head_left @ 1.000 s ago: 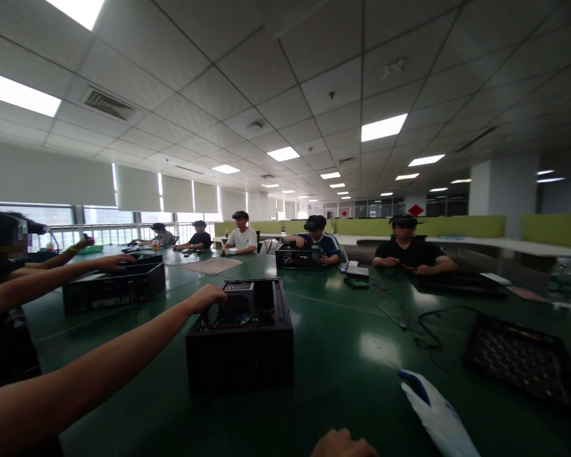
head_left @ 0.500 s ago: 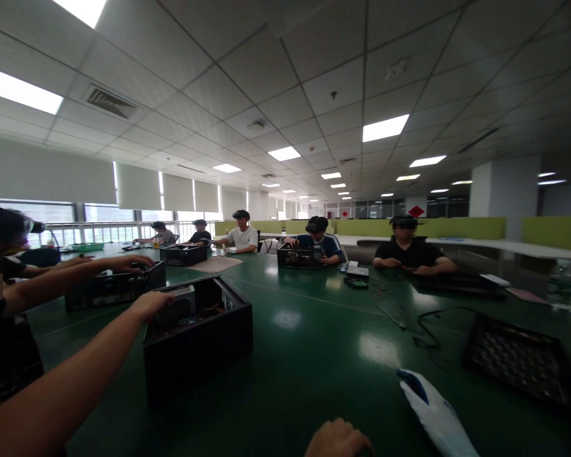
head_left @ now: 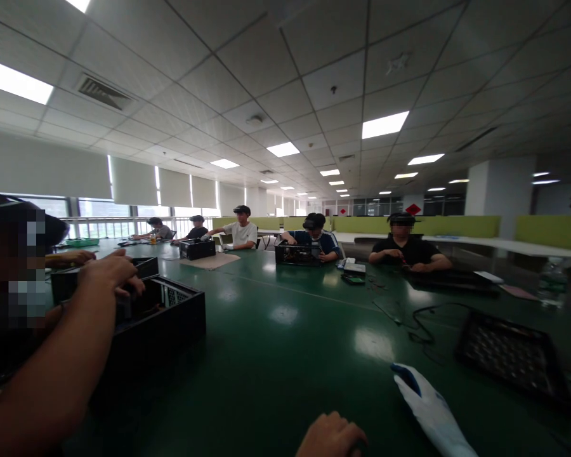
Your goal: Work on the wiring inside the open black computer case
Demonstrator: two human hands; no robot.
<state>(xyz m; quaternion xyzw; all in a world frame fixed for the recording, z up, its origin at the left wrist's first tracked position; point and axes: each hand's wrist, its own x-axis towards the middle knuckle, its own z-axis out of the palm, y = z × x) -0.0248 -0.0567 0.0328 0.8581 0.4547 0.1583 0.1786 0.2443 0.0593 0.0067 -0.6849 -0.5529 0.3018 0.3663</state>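
Along the bottom edge, my left hand (head_left: 333, 436) is bare, palm down, its fingers curled. Something dark shows by its fingers, but I cannot make out what it is. To its right, my right hand (head_left: 431, 409) wears a white glove with a dark blue palm side. Its fingers point forward and left, stretched out over the green table (head_left: 285, 362), with nothing seen in them. At the left, a co-worker's bare hand (head_left: 107, 270) reaches over an open black computer case (head_left: 181, 311), apart from my hands. That co-worker's forearm hides part of the case.
A black frame with rows of pale shapes (head_left: 509, 355) lies right of my gloved hand, beside a dark cable (head_left: 421, 320). A water bottle (head_left: 552, 282) stands beyond. Across the table, a person works at another open case (head_left: 295, 256), near small boxes (head_left: 354, 271).
The near computer case has shifted left, and the co-worker's arm has drawn back and bent over it. My view has turned slightly. Both my hands stay nearly where they were.
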